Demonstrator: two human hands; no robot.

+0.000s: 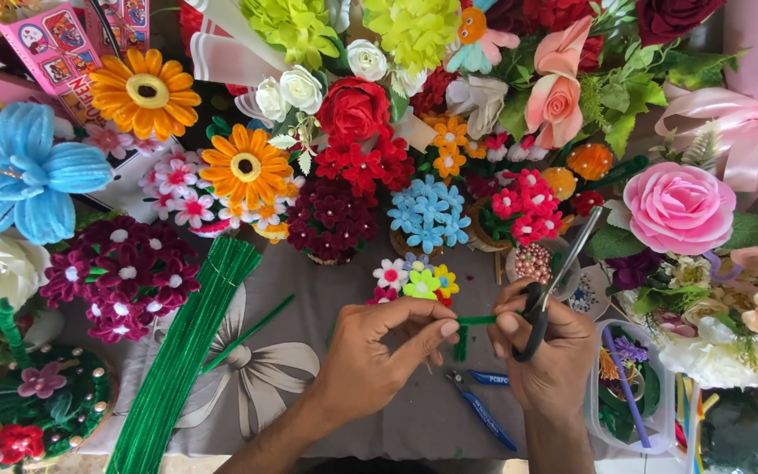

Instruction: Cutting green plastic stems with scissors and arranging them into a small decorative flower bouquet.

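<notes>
Hands meet at six o'clock over a grey cloth [326,290] printed with pale bows. Left hand [370,360] has thumb and forefinger pressed together, pinching one end of a short green pipe cleaner [474,321], fuzzy and thin, with a stub hanging down at a bend. Right hand [550,351] pinches the other end between thumb and finger while its remaining fingers curl through the black loops of scissors [563,272], whose slim metal blades slant up toward one o'clock.

Just below the hands, at six o'clock, lie blue-handled pliers [482,408], flat on the cloth. At seven o'clock a thick bundle of long green pipe cleaners [182,351] runs diagonally, bristly and straight, with one loose stem [247,333] beside it.

Straight up at twelve o'clock, close to the fingertips, sits a small cluster of chenille blossoms [418,281] in white, green, yellow and red. Beyond it, a pot of light blue fuzzy flowers [430,213]. At ten o'clock, an orange daisy [246,165] with a ringed centre; farther left, a big fluffy blue bloom [28,171]. At eight o'clock, maroon blossoms with white centres [120,279]. At two o'clock, a smooth pink ribbon rose [679,207], tightly coiled. At four o'clock, a clear plastic tub [629,386] holds purple and green scraps.
</notes>
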